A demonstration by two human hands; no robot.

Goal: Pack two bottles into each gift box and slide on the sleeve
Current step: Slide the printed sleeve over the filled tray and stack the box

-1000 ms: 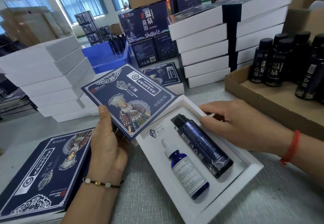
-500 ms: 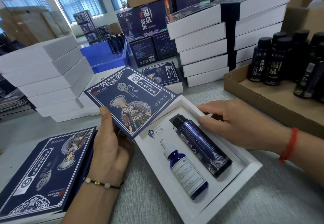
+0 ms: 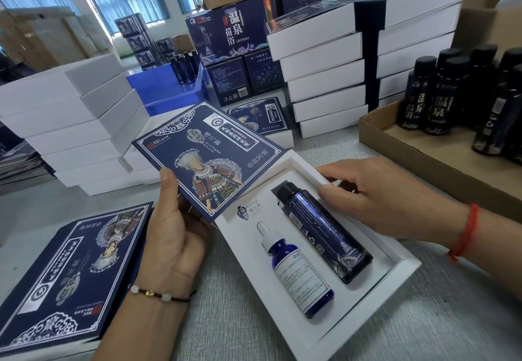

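Observation:
An open white gift box (image 3: 395, 268) lies on the table in front of me. In its recess lie a blue dropper bottle (image 3: 299, 271) with a white cap and a taller dark bottle (image 3: 324, 230) with a black cap. My left hand (image 3: 172, 236) grips a dark blue printed sleeve (image 3: 209, 154), held tilted over the box's far left corner. My right hand (image 3: 378, 194) holds the box's far right edge, fingers curled beside the dark bottle's cap.
A sleeved box (image 3: 65, 278) lies at the near left. Stacks of white boxes stand at left (image 3: 70, 123) and at the back (image 3: 324, 78). A cardboard tray (image 3: 423, 160) of several black bottles (image 3: 440, 97) sits at right. A blue bin (image 3: 169, 89) is behind.
The sleeve in my left hand has shifted slightly right and toward the box. My right hand stays on the box's edge.

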